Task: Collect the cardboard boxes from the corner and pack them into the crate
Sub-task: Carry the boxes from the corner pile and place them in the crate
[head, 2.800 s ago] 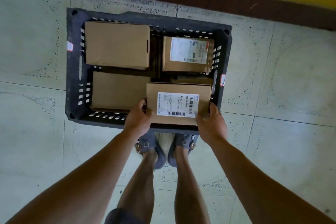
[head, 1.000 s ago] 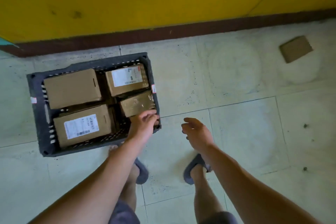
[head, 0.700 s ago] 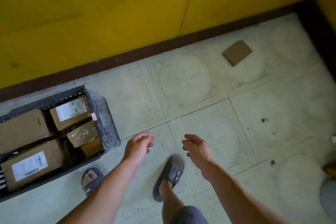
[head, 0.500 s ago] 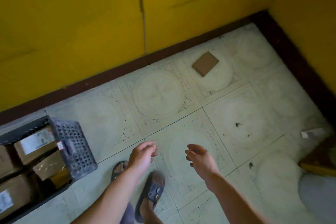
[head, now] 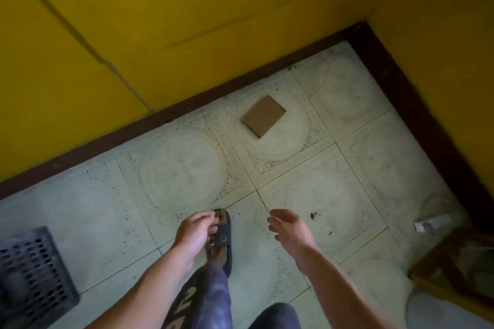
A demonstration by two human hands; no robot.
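The left hand (head: 193,232) and right hand (head: 290,230) are bare, and so are both forearms (head: 336,283) as far as the lower edge of the view. One foot wears a dark grey slide sandal (head: 224,244) with an open toe. Its broad strap (head: 222,235) carries a small round emblem and what looks like a metal ring at the inner edge. Above a bare shin come dark blue-grey shorts (head: 213,299) of mottled, washed-out cloth. One leg is printed with large pale lettering (head: 187,299) too blurred to read, and the other leg (head: 276,315) is plain.
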